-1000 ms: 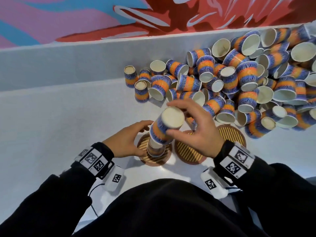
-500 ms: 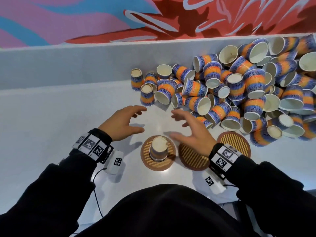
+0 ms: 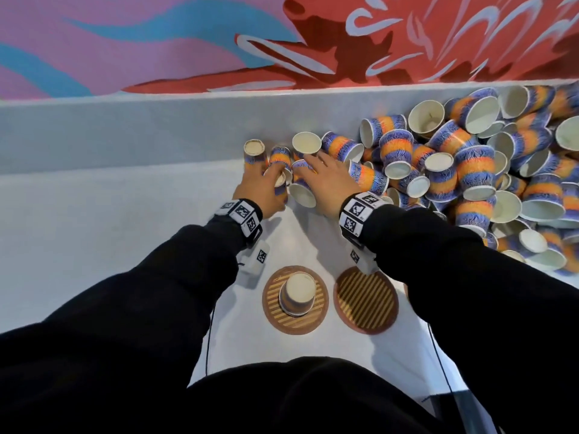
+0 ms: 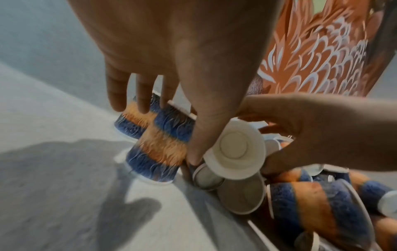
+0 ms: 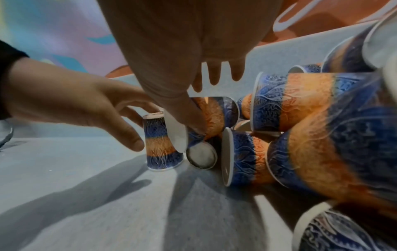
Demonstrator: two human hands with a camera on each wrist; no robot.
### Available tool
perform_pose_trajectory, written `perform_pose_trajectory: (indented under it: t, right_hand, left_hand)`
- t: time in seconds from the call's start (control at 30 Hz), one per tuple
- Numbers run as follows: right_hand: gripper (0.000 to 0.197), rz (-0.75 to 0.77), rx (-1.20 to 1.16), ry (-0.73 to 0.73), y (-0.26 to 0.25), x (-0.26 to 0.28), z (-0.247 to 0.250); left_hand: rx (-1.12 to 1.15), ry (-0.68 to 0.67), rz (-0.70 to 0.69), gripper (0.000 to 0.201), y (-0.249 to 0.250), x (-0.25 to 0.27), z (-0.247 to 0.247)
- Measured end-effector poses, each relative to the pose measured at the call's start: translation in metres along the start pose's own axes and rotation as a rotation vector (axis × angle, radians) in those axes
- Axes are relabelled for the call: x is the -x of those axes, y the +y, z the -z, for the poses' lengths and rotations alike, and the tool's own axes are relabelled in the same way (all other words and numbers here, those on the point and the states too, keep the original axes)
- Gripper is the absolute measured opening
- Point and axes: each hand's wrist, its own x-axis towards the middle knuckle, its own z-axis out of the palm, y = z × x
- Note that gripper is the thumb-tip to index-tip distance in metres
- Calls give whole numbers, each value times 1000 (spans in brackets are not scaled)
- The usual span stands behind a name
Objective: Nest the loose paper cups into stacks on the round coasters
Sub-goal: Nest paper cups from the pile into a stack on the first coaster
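Observation:
On the left coaster [image 3: 272, 312] stands a short stack of upside-down blue-and-orange cups [image 3: 297, 296]. The middle coaster [image 3: 366, 300] beside it is bare. Both hands are at the left end of the loose cup pile [image 3: 470, 170]. My left hand [image 3: 266, 180] curls thumb and fingers round an upside-down cup [image 4: 154, 152] that stands on the table. My right hand [image 3: 310, 170] grips a cup lying on its side [image 4: 234, 149], mouth towards me, with the thumb pressed on its wall [image 5: 206, 106]. My right sleeve hides the table to the right of the middle coaster.
The white table [image 3: 94, 230] ends at a low grey back ledge [image 3: 156, 126] under a painted wall. One upside-down cup [image 3: 254, 151] and one upright cup [image 3: 306, 142] stand just beyond my fingers. The pile fills the right side, up against the ledge.
A second ago my right hand lowered a cup onto the stack while the left steadied it. Both let go, then reached forward to the pile and took hold of new cups.

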Motion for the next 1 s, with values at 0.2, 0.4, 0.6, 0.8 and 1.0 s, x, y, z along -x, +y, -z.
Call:
perform_pose_trajectory:
  t: [0.2, 0.4, 0.6, 0.8, 1.0]
  right_hand:
    - [55, 42, -202, 126, -3, 25, 10]
    - [73, -197, -903, 52, -13, 91, -1]
    - [76, -221, -908, -15, -10, 126, -22]
    - [65, -195, -943, 145, -20, 143, 10]
    - [60, -202, -1001, 253, -32, 161, 47]
  left_hand:
    - [-44, -58, 13, 51, -22, 25, -7]
    - [69, -100, 66, 77, -41, 76, 18]
    - [353, 194, 6, 57, -10, 117, 78]
    - [872, 272, -267, 53, 50, 144, 111]
    - [803, 25, -329, 72, 67, 153, 76]
